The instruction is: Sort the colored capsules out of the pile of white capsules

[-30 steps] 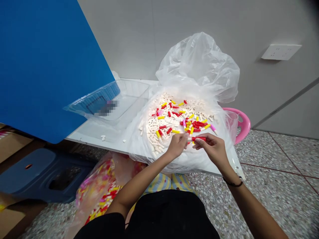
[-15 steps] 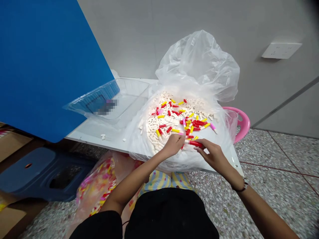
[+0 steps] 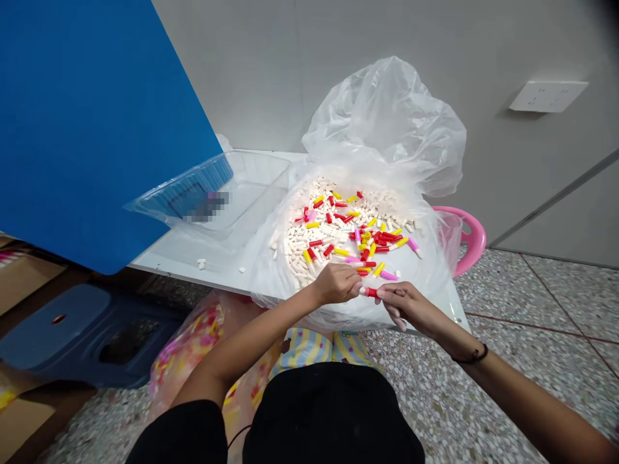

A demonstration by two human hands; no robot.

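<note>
A small red-and-white capsule-shaped piece spans the gap between my hands, above the front of the plastic sheet. My left hand is closed in a pinch at its white end. The thumb and fingertips of my right hand grip the red end, with the lower fingers loosely bent. Just beyond my hands lie several red, yellow and pink capsule-shaped pieces. A heap of small white pieces spreads to the left and back. My fingers hide part of the held piece.
A clear plastic tray stands on the white table at left. Crumpled clear plastic bag rises behind the heap. A pink chair back is at right, a blue stool at lower left, and a bag of coloured pieces below the table.
Both hands have come slightly nearer to me, with the red-and-white piece between them. A pink piece and a yellow piece beyond them now show more fully.
</note>
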